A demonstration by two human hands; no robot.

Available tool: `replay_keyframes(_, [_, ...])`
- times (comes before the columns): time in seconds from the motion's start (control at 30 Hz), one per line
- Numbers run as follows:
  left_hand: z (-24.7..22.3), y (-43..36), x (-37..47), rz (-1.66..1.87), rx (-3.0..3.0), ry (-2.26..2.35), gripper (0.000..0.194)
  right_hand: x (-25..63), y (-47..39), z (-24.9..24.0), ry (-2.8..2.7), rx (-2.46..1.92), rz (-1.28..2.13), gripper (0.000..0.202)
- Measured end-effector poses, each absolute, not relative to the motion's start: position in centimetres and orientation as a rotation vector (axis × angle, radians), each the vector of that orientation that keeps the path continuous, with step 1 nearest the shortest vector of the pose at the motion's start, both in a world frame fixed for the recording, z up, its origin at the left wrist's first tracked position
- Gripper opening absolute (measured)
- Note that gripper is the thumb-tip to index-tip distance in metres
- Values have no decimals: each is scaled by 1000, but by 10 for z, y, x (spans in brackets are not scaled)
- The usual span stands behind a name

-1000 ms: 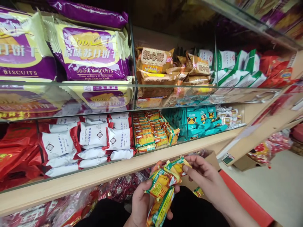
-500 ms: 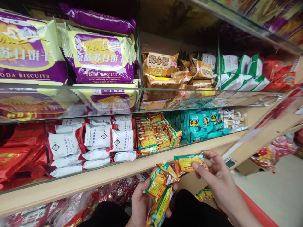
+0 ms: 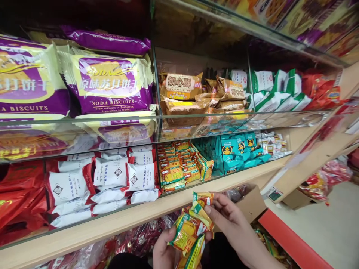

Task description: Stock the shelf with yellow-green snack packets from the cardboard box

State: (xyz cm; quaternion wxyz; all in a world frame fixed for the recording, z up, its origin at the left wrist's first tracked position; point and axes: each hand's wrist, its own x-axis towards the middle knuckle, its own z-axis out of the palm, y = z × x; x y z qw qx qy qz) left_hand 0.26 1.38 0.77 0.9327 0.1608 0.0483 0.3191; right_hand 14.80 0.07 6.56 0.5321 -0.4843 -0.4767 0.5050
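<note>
Head view: below the wooden shelf edge, my left hand grips yellow-green packets; my right hand's fingers pinch another packet.

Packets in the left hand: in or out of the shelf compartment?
Out. The left hand holds the yellow-green packets in front of and below the wooden shelf edge.

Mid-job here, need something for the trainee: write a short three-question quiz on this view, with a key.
1. True or false: the left hand and the right hand both touch yellow packets.

2. Between the red-ended white packets and the teal packets, what is the stock's main colour?
A) purple
B) yellow
C) pink

3. Fill in the gap: the purple packs read "SODA ____".

Key: 1 true; 2 B; 3 BISCUITS.
</note>
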Motion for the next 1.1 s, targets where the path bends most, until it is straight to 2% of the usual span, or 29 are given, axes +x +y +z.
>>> replay_keyframes(0.17, [7,18,-4,665,301,138,60,154,16,82,-1135,-1136,1149,28])
replay_keyframes(0.33, [3,18,-6,688,267,165,54,167,30,94,-1120,-1132,1171,36])
replay_keyframes(0.47, [0,18,-5,673,261,139,54,173,32,100,-1142,-1165,1226,51])
replay_keyframes(0.53, [-1,18,-5,667,266,140,54,175,37,103,-1172,-1210,1188,51])
replay_keyframes(0.67, [-5,18,-4,652,261,136,52,174,70,113,-1379,-1277,914,33])
replay_keyframes(0.83, [-11,17,-2,651,250,132,50,166,140,130,-1912,-1545,163,37])
replay_keyframes(1.0, [-7,15,3,647,242,140,55,155,189,125,-1958,-1645,161,35])
replay_keyframes(1.1, [1,12,4,674,253,145,56,149,199,114,-1908,-1675,193,41])
